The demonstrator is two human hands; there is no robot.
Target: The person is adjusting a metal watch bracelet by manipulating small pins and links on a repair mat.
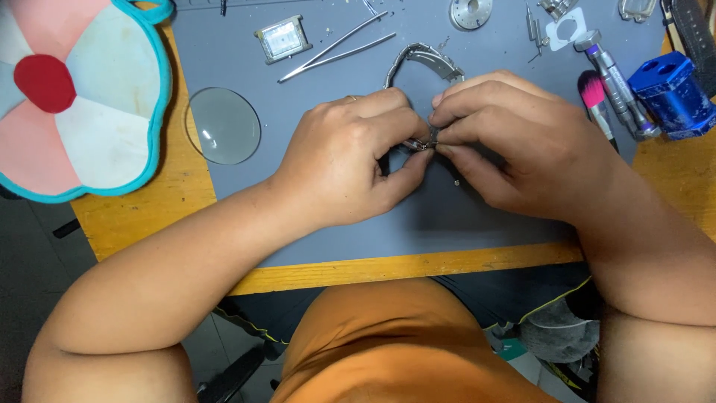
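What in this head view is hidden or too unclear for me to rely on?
- Metal watch bracelet: its near end is covered by the left hand and right hand.
- Tiny part pinched at the fingertips: too small to identify.
- Dark strap: cut off by the right edge.
- Round metal part: cropped by the top edge.

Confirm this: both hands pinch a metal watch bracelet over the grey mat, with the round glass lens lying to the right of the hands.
Not quite. The head view shows the round glass lens to the left of the hands, not the right. The left hand and right hand do pinch the metal watch bracelet over the grey mat.
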